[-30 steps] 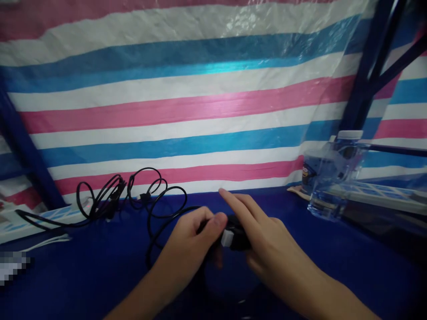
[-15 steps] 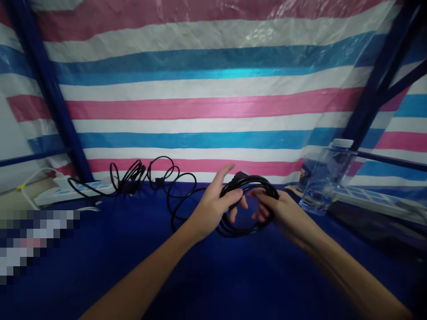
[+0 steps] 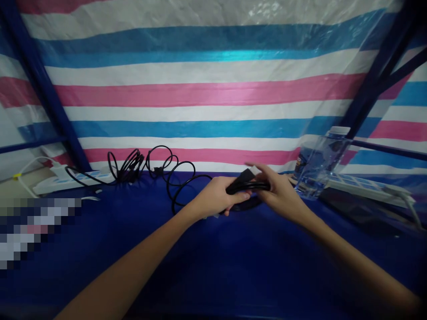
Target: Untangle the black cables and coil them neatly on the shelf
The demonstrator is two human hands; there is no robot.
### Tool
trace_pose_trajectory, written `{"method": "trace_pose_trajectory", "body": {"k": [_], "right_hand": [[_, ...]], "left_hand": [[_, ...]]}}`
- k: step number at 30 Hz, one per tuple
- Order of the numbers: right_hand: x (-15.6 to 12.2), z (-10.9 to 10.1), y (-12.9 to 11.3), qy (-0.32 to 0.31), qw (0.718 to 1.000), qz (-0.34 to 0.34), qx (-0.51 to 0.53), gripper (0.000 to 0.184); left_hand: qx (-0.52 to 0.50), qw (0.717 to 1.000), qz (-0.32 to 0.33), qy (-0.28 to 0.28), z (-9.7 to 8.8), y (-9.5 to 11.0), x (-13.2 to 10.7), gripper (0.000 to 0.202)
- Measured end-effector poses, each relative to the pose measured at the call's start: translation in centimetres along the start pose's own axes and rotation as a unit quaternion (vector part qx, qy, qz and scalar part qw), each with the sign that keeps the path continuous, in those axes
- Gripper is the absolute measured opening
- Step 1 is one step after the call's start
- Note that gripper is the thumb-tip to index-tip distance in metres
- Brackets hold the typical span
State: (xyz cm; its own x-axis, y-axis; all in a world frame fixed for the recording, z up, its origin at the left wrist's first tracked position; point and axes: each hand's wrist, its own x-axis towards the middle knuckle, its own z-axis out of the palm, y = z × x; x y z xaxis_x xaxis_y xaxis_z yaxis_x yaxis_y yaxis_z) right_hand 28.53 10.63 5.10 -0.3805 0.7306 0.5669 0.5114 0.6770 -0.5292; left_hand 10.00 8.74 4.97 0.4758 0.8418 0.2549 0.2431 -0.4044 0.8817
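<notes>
Both my hands meet over the blue table (image 3: 213, 266) near its far edge. My left hand (image 3: 216, 200) is closed around a coiled bundle of black cable (image 3: 248, 186), gripping it from the left. From the right, my right hand (image 3: 278, 191) pinches the same coil, fingers round its strands and its plug end. The coil is squeezed flat between the two hands. A loose length of the same black cable (image 3: 180, 186) runs left from the coil in loops across the table.
A tangle of black cables (image 3: 133, 164) lies at the back left beside a white power strip (image 3: 63, 180). A clear water bottle (image 3: 316, 169) stands at the back right, with another power strip (image 3: 367, 186) behind it. A striped tarp wall (image 3: 207, 93) closes the back.
The coil, held open as a round loop half a second ago, is now pressed flat between my hands. My hands have moved slightly farther away and to the right.
</notes>
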Motion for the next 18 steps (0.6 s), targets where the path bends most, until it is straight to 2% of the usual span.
{"method": "trace_pose_trajectory", "body": {"k": [3, 5, 8, 12, 15, 17, 18], "right_hand": [[0.3, 1.5, 2.0, -0.073, 0.979, 0.108, 0.154, 0.018], [0.1, 3.0, 3.4, -0.086, 0.966, 0.15, 0.192, 0.021], [-0.3, 4.7, 4.5, -0.066, 0.959, 0.177, 0.21, 0.032], [0.4, 4.7, 3.4, -0.05, 0.966, 0.171, 0.189, 0.025], [1.6, 3.8, 2.1, -0.105, 0.973, 0.141, 0.152, 0.014], [2.4, 3.2, 1.7, -0.153, 0.972, 0.122, 0.131, 0.009], [2.8, 3.0, 1.7, -0.171, 0.971, 0.114, 0.123, 0.008]], "left_hand": [[0.046, 0.998, 0.024, 0.025, -0.1, -1.5, 0.1, 0.021], [-0.001, 0.999, -0.001, 0.045, 0.0, -2.9, 0.3, 0.016], [-0.055, 0.996, -0.026, 0.069, 0.0, -4.6, 0.7, 0.013], [-0.077, 0.995, -0.045, 0.042, -1.0, -4.5, 1.1, 0.016], [-0.074, 0.995, -0.065, -0.022, -2.1, -3.8, 1.3, 0.018], [-0.056, 0.996, -0.068, -0.03, -2.5, -3.7, 1.4, 0.015], [-0.045, 0.997, -0.065, -0.016, -2.5, -3.7, 1.5, 0.013]]}}
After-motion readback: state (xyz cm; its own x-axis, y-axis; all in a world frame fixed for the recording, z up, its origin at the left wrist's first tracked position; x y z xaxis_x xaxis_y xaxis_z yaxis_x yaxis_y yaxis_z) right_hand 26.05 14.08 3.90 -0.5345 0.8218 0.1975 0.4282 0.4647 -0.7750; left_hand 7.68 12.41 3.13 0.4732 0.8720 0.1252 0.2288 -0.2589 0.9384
